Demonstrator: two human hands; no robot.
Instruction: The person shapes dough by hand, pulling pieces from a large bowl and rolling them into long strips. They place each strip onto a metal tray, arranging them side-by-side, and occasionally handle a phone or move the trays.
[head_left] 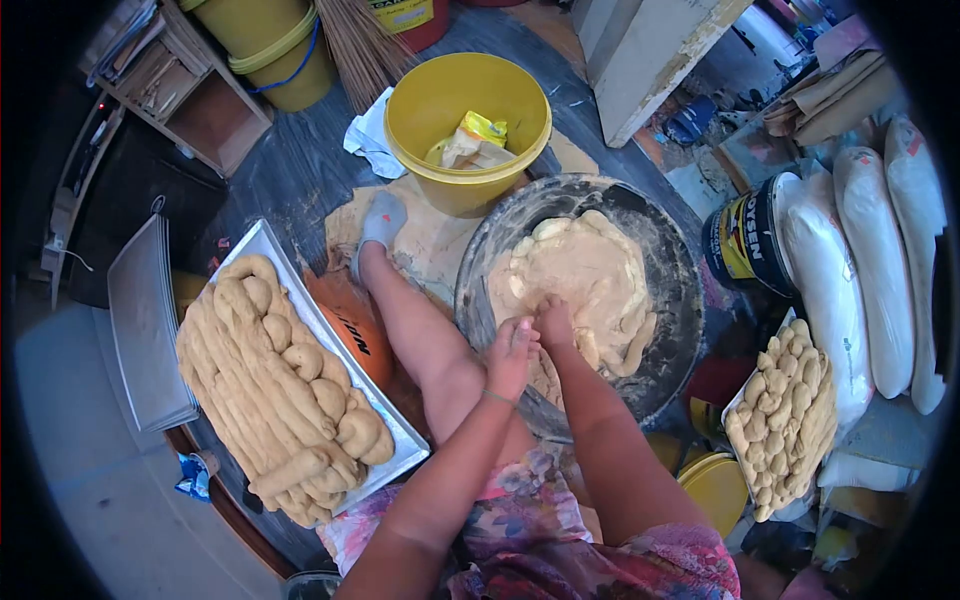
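A wide black basin stands between my knees, holding a crumb-coloured powder with pale dough pieces round its edge. My right hand is low over the powder, its fingers bent down and pressed together; whatever they hold is too small to name. Beside it, at the basin's near left rim, my left hand is raised with its fingers up and apart, nothing visible in it. On the left, a metal tray bears long coated dough rolls and rounder coated pieces.
Behind the basin is a yellow bucket with packets inside. At right are a tray of small coated dough pieces, a black paint bucket and long white bags. Stacked trays lean at far left.
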